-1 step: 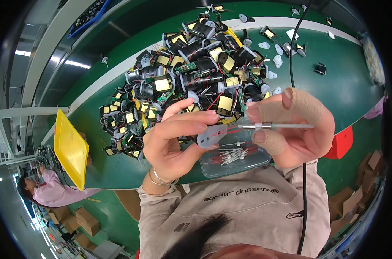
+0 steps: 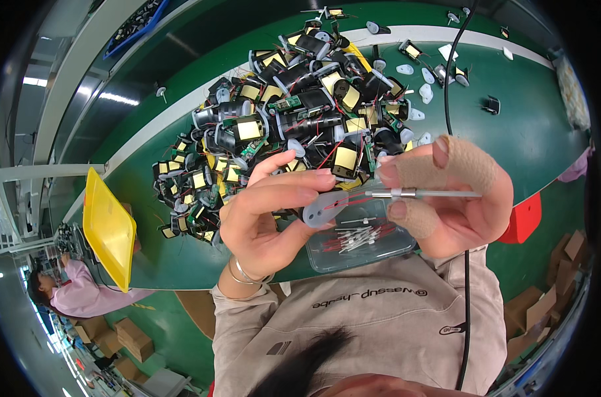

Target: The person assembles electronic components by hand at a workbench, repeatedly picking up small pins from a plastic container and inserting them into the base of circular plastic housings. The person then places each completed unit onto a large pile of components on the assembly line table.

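Note:
My left hand (image 2: 257, 215) pinches a grey translucent, teardrop-shaped plastic piece (image 2: 320, 210) with small holes between thumb and fingers. Thin red wires (image 2: 360, 196) run from this piece across to a slim pale rod with a shiny metal sleeve (image 2: 406, 193). My right hand (image 2: 491, 205), with tan tape around its thumb and fingers, is closed about that rod, the thumb below it and a finger above. Underneath, a clear plastic tray (image 2: 323, 261) holds several small white pieces with red wires (image 2: 359, 239).
Beyond my hands a large heap of black cylindrical assemblies (image 2: 307, 122) with yellow pads and green boards covers the green table (image 2: 512, 145). A black cable (image 2: 449, 86) hangs at the right. A yellow tray (image 2: 108, 228) stands at the left, near a person in pink (image 2: 82, 291).

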The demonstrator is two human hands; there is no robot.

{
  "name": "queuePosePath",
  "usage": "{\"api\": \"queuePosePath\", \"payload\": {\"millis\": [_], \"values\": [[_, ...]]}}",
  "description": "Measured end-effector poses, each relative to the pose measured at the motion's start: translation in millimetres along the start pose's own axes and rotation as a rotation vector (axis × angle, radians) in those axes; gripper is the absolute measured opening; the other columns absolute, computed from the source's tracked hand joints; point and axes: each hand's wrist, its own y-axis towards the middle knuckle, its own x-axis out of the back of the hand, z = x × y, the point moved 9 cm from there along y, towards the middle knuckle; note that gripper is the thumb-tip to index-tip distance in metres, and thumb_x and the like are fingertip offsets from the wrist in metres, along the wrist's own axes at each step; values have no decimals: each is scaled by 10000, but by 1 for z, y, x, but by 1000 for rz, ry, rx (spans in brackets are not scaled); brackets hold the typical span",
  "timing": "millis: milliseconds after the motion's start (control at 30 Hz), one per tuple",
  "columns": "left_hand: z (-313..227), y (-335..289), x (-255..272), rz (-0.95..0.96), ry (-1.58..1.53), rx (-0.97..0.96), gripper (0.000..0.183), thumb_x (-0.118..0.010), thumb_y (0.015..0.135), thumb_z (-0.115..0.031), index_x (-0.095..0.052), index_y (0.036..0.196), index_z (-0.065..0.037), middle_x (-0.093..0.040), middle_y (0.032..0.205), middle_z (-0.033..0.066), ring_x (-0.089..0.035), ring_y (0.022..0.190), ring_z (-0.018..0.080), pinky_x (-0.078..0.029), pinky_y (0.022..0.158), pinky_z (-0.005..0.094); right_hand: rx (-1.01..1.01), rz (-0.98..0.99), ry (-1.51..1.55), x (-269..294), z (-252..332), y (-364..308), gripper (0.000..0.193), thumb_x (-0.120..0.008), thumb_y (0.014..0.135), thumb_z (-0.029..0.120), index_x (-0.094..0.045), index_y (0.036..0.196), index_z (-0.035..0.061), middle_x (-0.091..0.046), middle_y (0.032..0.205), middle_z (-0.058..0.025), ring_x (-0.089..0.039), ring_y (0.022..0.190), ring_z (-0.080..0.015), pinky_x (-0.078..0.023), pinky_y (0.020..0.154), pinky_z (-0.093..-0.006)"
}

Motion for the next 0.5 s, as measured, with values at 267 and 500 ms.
{"api": "queuePosePath", "payload": {"millis": [267, 500], "values": [[-2, -3, 3, -22, 78, -25, 325, -717, 667, 48, -561, 942, -27, -678, 904, 174, -662, 905, 277, -350, 971, 464, 137, -1, 6, -4, 11, -9, 596, -752, 637, -15, -433, 1137, -71, -655, 792, -185, -649, 721, -258, -550, 673, -383], [-4, -3, 6, -60, 91, -41, 328, -728, 666, 37, -562, 940, -33, -677, 912, 170, -662, 899, 280, -346, 976, 468, 225, -76, -83, -11, 32, -15, 614, -804, 589, 54, -445, 1085, 1, -652, 808, -165, -640, 714, -283, -574, 690, -425]]}}
